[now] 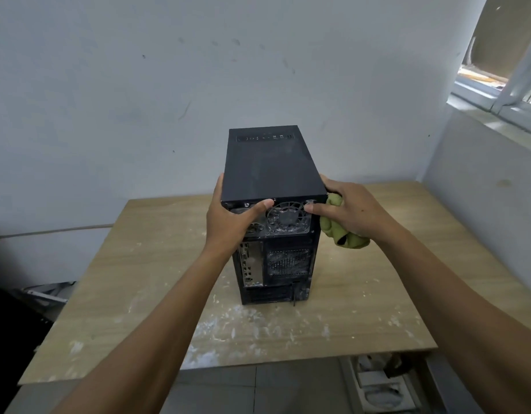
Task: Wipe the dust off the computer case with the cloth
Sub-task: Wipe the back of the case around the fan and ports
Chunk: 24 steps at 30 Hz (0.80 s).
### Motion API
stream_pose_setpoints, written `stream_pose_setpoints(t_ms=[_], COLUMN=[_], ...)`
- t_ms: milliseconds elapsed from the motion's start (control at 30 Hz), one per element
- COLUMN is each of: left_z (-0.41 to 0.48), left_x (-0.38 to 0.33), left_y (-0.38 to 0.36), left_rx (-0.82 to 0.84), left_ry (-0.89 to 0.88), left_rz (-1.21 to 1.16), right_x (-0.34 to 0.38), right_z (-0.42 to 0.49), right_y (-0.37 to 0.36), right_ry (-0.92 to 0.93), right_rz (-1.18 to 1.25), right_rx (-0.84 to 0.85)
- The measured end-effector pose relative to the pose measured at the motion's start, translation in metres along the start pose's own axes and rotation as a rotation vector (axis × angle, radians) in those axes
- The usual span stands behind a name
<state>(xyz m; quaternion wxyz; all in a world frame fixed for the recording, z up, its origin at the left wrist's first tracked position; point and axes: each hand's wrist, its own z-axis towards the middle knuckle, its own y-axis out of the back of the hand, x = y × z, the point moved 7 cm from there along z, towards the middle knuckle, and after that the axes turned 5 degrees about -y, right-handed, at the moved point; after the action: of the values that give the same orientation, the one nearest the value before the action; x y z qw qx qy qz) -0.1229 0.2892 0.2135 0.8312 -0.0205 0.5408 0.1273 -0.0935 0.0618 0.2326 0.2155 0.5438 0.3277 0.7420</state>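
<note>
A black computer case (pixel 271 165) stands upright on the wooden table (pixel 138 279), its dusty rear panel with fan and ports facing me. My left hand (pixel 228 222) grips the upper left rear corner of the case, thumb across the back panel near the fan. My right hand (pixel 352 212) holds a crumpled green cloth (pixel 341 234) against the upper right side of the case, with its thumb on the rear edge. Grey dust streaks show on the top panel.
The table top is speckled with white dust and paint marks near its front edge (pixel 258 339). A white wall stands close behind. A window (pixel 503 70) is at the upper right. Clutter lies on the floor at lower left (pixel 46 297) and under the table at lower right (pixel 383 383).
</note>
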Motion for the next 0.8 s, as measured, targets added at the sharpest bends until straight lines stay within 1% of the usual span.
stream_pose_setpoints(t_ms=[100, 333, 500, 633, 700, 800], left_z=[-0.012, -0.033, -0.038, -0.035, -0.034, -0.026], left_x=[-0.006, -0.019, -0.022, -0.022, -0.025, -0.033], left_y=[-0.02, -0.066, -0.076, -0.072, -0.069, -0.064], left_rx=[-0.009, 0.015, -0.003, 0.026, 0.056, 0.127], left_ry=[-0.006, -0.021, -0.033, -0.064, -0.103, -0.229], left_rz=[0.007, -0.007, -0.013, 0.031, 0.083, 0.238], right_x=[-0.011, -0.037, -0.04, -0.041, -0.043, -0.033], right_z=[-0.015, -0.046, -0.051, -0.052, -0.055, -0.063], right_y=[0.019, 0.056, 0.062, 0.063, 0.07, 0.09], right_ry=[0.004, -0.02, -0.031, -0.056, -0.102, -0.132], right_rz=[0.029, 0.011, 0.028, 0.03, 0.045, 0.136], right_rx=[0.004, 0.0, 0.017, 0.004, -0.079, -0.295])
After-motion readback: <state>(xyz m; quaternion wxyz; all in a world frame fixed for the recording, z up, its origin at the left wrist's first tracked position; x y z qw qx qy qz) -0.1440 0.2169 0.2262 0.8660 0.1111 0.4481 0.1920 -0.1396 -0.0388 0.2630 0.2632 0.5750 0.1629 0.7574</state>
